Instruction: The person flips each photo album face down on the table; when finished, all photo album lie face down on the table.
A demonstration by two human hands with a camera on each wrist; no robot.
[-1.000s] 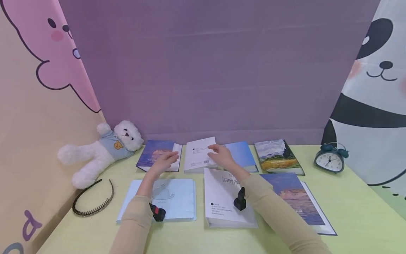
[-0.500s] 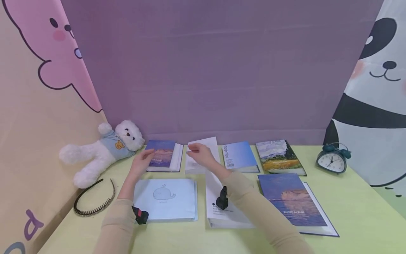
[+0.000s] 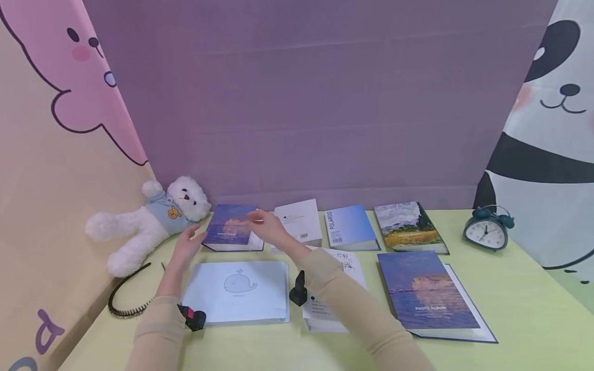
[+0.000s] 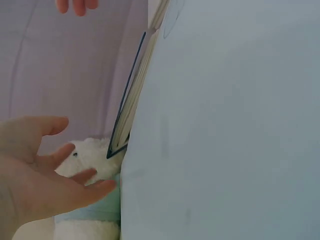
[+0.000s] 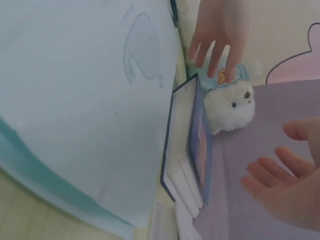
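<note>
Both hands hover at the two sides of a photo album point(image 3: 227, 234) with a painted sea-cliff cover, lying at the back left of the table. My left hand point(image 3: 186, 246) is at the album's left, its fingers spread and bent a little, holding nothing. My right hand point(image 3: 268, 226) overlaps the album's right edge in the head view; its fingers are loosely bent and hold nothing. In the right wrist view the album point(image 5: 187, 145) shows its page block between the hands. A pale blue album with a whale drawing point(image 3: 241, 304) lies in front of it.
A white teddy bear point(image 3: 171, 212) leans at the left, with a toothed headband point(image 3: 127, 312) before it. Rightward lie a white book point(image 3: 299, 219), a blue POLAROID book point(image 3: 350, 226), a landscape-cover book point(image 3: 408, 226), another sea-cliff album point(image 3: 427, 291) and an alarm clock point(image 3: 486, 232).
Both hands have moved left. The right hand has gone from the white book to the sea-cliff album's right edge; the left has come off the album's top to its left side.
</note>
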